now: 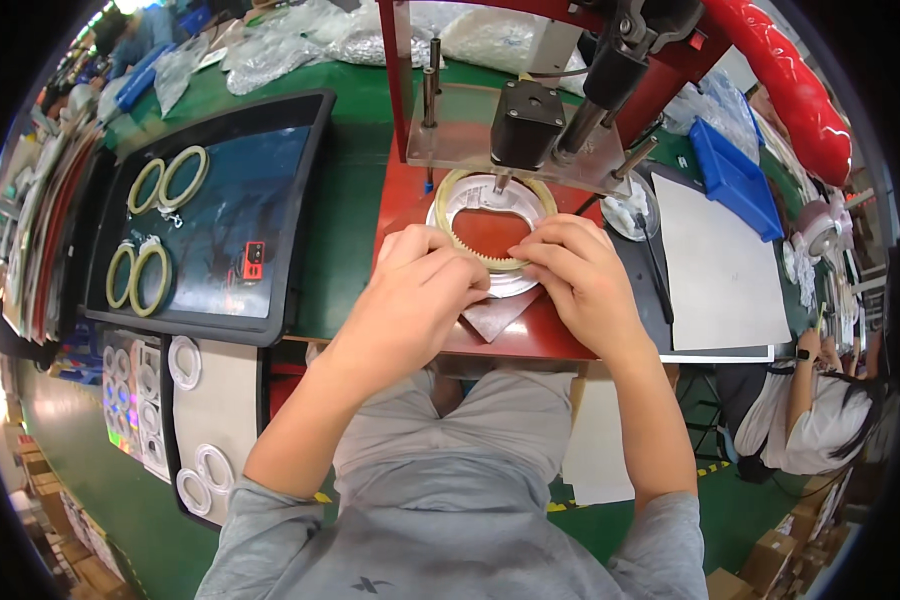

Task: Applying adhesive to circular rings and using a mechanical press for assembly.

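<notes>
A pale yellow ring [543,196] with teeth along its near inner edge sits on a silver round holder [510,284], beneath the press head. At the near right of the ring, my right hand [577,280] is closed, its thumb and fingertips pinching the rim. My left hand [415,290] curls closed at the near-left rim; its fingertips are partly hidden, and what they grip cannot be made out. Just below the holder, a grey metal plate [500,317] lies on the red press base [560,335]. The press's black motor block [528,122] hangs over the ring's far side.
Left stands a black tray [305,215] with several yellow rings [151,282] and a small red device [254,261]. White rings [214,467] lie below it. To the right are a white sheet [720,270], a blue bin [735,180] and a small dish [632,215]. Another person [810,410] sits far right.
</notes>
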A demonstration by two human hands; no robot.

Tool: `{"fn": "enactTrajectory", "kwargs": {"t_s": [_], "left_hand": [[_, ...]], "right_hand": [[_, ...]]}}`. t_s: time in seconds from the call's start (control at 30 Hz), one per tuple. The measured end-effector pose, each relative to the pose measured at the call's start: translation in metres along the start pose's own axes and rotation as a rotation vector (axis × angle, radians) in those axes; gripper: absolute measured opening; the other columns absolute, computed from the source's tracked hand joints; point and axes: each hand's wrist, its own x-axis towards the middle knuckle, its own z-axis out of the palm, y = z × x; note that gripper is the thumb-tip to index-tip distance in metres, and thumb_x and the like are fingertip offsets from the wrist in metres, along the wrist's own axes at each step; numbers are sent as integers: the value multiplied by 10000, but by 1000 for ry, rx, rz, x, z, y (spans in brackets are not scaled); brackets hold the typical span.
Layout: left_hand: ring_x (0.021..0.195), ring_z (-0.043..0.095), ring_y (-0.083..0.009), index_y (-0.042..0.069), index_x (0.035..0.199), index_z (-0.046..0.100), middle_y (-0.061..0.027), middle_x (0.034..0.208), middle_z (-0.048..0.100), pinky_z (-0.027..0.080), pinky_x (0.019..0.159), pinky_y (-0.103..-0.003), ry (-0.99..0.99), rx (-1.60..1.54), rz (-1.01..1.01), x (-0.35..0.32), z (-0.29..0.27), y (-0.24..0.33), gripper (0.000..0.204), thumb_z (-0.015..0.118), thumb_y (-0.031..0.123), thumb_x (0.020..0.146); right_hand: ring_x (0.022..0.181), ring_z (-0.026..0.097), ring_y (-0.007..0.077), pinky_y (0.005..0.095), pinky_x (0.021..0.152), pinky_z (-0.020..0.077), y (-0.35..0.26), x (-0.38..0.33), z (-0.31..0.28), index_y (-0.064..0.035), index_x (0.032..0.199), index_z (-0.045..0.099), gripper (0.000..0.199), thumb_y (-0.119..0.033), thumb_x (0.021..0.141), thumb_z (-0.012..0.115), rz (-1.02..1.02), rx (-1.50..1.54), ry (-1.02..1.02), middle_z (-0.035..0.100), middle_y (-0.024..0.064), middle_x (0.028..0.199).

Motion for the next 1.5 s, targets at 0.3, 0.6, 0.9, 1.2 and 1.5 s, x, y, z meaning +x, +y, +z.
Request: {"fn": "enactTrajectory", "kwargs": {"t_s": [0.3, 0.6, 0.9, 1.2, 1.5], "left_hand": [[888, 613, -300, 30, 951, 692, -64, 943, 712, 508, 827, -384, 40, -102, -67, -10, -5, -5, 138, 752, 2, 830], [854, 627, -293, 34, 935, 698, -72, 902, 715, 516, 798, -382, -122, -57, -95, 4, -14, -19, 115, 754, 27, 834], [856, 629, -296, 25, 894, 724, -78, 908, 705, 518, 790, -391, -187, -142, -10, 12, -18, -30, 105, 778, 45, 806], [1098, 654, -339, 23, 1138, 742, -111, 1170, 646, 563, 930, -435, -3, 91, 17, -26, -4, -4, 352, 811, 67, 795], [1068, 679, -320, 13, 1102, 731, -105, 1148, 691, 557, 1037, -469, -3, -43, -70, -25, -6, -15, 269, 755, 16, 834]], "right_hand": [[1037, 647, 278, 383, 888, 485, -24, -4, 12, -72, 1047, 777, 254, -30, 797, 782, 64, -73, 76, 695, 56, 1007], [984, 649, 269, 403, 830, 524, -24, 1, 22, -68, 1015, 768, 238, -58, 780, 808, 51, -78, 184, 677, 50, 959], [992, 654, 289, 405, 842, 539, -25, 2, 17, -51, 1022, 764, 235, -48, 790, 805, 68, -48, 146, 683, 71, 968], [978, 656, 297, 414, 839, 544, -22, 3, 16, -48, 1009, 772, 248, -51, 767, 823, 49, -47, 126, 694, 79, 969], [956, 652, 262, 389, 792, 495, -25, 2, 14, -80, 1028, 784, 252, -82, 778, 824, -5, -161, 86, 699, 43, 953]]}}
